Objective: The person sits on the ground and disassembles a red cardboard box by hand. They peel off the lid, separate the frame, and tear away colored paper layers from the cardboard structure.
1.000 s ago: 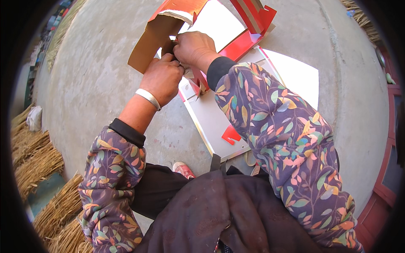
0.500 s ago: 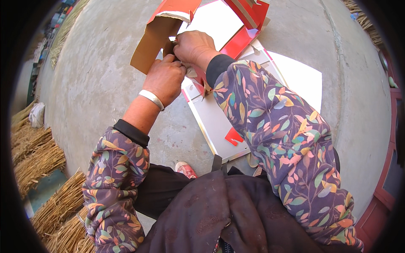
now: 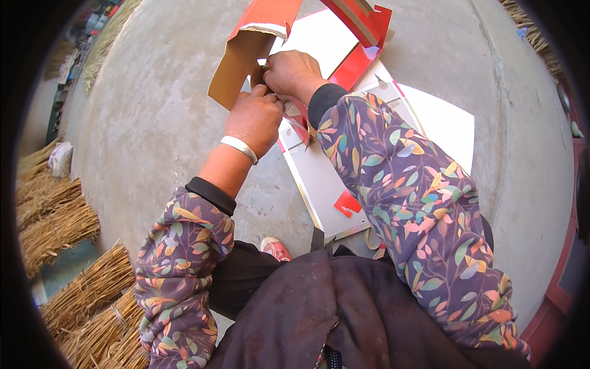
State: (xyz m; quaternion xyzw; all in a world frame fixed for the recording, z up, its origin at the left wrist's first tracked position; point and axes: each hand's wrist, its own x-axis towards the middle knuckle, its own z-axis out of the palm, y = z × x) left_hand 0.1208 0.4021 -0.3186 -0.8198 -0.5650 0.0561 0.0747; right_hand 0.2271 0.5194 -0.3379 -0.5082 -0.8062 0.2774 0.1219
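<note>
A red cardboard box (image 3: 261, 31) with a brown inside is held up in front of me, partly folded. My left hand (image 3: 255, 117), with a silver bangle at the wrist, grips the lower edge of its brown flap. My right hand (image 3: 292, 72) pinches the same flap right beside it, fingers closed on the cardboard. The two hands touch each other. Another red folded box (image 3: 362, 34) sits just beyond my right hand.
Flat white and grey card sheets (image 3: 326, 184) with red tabs lie on the concrete floor (image 3: 153, 123) under my arms. Bundles of straw (image 3: 80, 270) lie at the left. My red shoe (image 3: 276, 249) shows below. A red door frame (image 3: 562, 289) stands at the right.
Both hands and the red box have shifted slightly to the right and a little lower in view. The grip on the flap looks the same.
</note>
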